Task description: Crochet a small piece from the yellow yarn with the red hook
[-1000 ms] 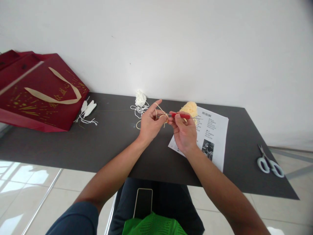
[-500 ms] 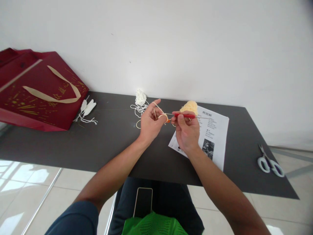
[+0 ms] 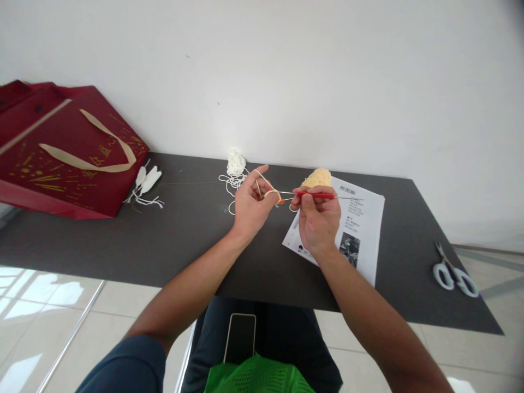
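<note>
My left hand (image 3: 252, 208) pinches a small loop of cream yarn (image 3: 270, 192), the forefinger raised with a strand running over it. A small orange piece (image 3: 281, 202) shows at the thumb tip; its kind I cannot make out. My right hand (image 3: 320, 221) is closed around the red handle of a crochet hook (image 3: 315, 195), whose thin metal shaft points left toward the yarn. Behind the right hand lies a ball of pale yellow yarn (image 3: 319, 177). A ball of white yarn (image 3: 236, 162) sits beyond the left hand, its loose strands trailing toward it.
Printed sheets (image 3: 360, 218) lie under and beside my right hand. Scissors (image 3: 454, 272) rest near the right end of the dark table (image 3: 164, 245). At the left stand a red paper bag (image 3: 69, 158) and white crocheted pieces (image 3: 147, 180). A phone (image 3: 240, 338) lies on my lap.
My right hand has shifted slightly to the right with the crochet hook, widening the gap to my left hand. The left hand stays almost in place.
</note>
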